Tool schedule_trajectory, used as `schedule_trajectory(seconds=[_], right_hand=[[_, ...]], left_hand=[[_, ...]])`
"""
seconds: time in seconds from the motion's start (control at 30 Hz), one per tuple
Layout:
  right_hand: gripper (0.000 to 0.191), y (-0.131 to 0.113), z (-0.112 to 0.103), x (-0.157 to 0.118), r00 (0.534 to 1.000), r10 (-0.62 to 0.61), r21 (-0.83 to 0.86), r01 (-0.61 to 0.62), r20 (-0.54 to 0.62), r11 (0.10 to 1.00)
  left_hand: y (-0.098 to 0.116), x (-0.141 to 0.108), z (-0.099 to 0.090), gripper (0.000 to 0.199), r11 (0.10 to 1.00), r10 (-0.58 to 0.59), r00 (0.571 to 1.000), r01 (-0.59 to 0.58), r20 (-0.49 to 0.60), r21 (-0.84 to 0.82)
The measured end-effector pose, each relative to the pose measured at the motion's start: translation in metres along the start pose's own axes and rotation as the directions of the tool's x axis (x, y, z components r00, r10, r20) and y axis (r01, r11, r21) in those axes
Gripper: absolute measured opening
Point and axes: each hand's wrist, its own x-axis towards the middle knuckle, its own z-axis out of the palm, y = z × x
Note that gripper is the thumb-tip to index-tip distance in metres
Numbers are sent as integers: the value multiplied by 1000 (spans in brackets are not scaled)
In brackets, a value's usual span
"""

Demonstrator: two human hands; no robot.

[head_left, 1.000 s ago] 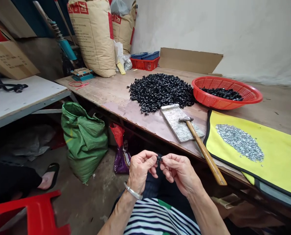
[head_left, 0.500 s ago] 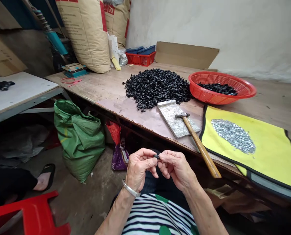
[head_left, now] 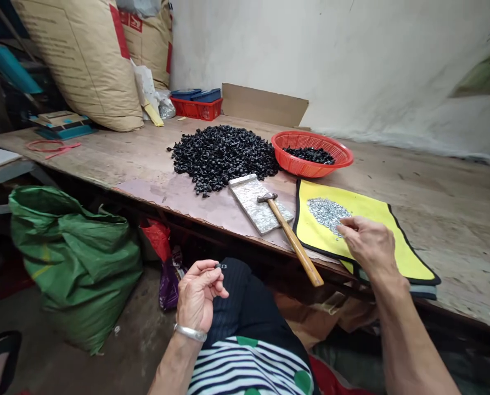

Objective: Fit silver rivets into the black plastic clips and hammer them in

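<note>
Wooden table by a pale wall, silver bits just far-left of my right fingertips.
My right hand is at the near-right edge of their heap, whose long axis slants toward it across the yellow cloth; those fingers are bent, but I cannot tell whether they grip anything. Well apart, at near left, my left hand pinches a small dark piece that juts right, above my lap.

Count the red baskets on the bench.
2. Round basket, right of the black heap; rectangular basket, at the back, blue trays on top. The sacks could hide more.
</note>
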Motion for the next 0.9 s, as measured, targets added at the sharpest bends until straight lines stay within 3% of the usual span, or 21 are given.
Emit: schedule_trajectory(seconds=[0.13,0.4,0.9], right_hand=[[28,25,7,39,997,-10,-168,24,82,985],[26,30,11,49,977,-157,-209,184,142,960],[22,34,14,56,995,-87,-69,91,57,993]], left_hand=[[-3,3,0,23,1000,11,999,-12,-35,-19],[-4,4,3,21,1000,-14,999,14,-31,-14],[-2,3,-2,26,997,6,997,-12,-72,-81]])
